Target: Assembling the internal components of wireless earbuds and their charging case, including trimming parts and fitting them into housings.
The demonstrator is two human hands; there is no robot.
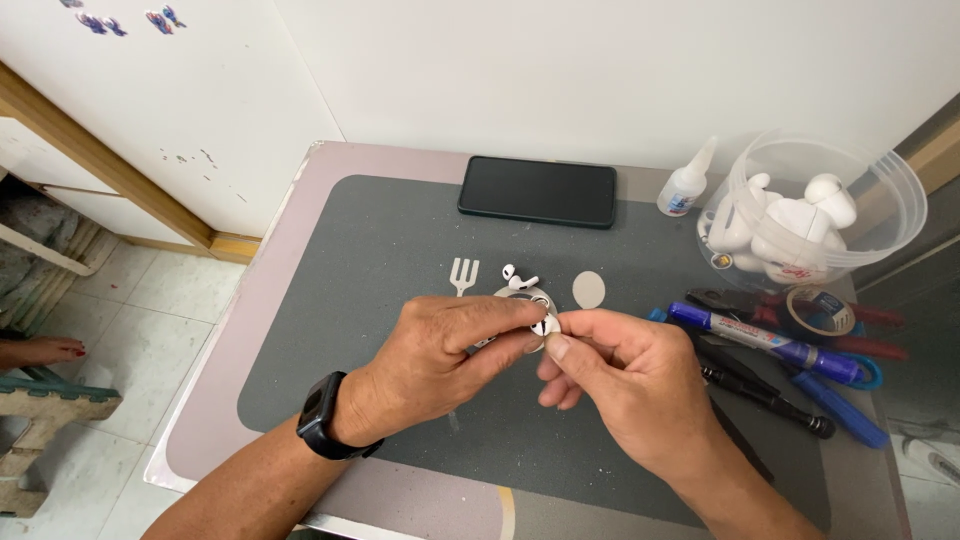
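Observation:
My left hand [440, 355] and my right hand [620, 385] meet over the middle of a grey mat [350, 300], both pinching a small white earbud [545, 324] between thumb and fingertips. Just behind the fingers lies a round white earbud case [522, 294] with a second white earbud [518, 277] resting beside it. A small white plastic fork [462, 276] lies left of the case, and a pale oval disc [589, 290] lies to its right. A black watch sits on my left wrist.
A black phone [538, 191] lies face up at the back. A small glue bottle [688, 182], a clear tub [880, 215] of white toy figures, a tape roll [820, 310], blue and black markers [765, 342] and pliers crowd the right side. Tiled floor lies left.

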